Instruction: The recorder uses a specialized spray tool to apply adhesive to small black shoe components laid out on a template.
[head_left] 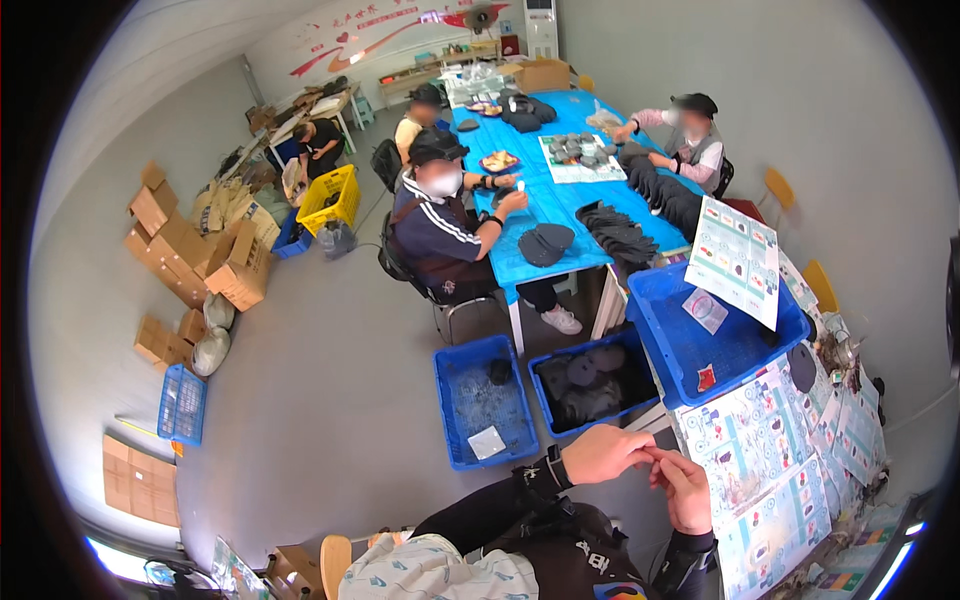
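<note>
Two hands met above the bench edge: the left hand [600, 455] and right hand [688, 490] pinched together, fingertips touching, on something too small to tell. Three blue crates stood near: one [482, 400] almost bare, one [590, 385] holding dark round pads, one [715, 340] on the bench [770, 470].

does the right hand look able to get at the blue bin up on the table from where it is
Probably yes. The right hand hovers at the table's near edge, fingertips meeting the left hand, and the blue bin sits just beyond on the table. Only flat printed sheets lie between, so nothing blocks the way.
</note>
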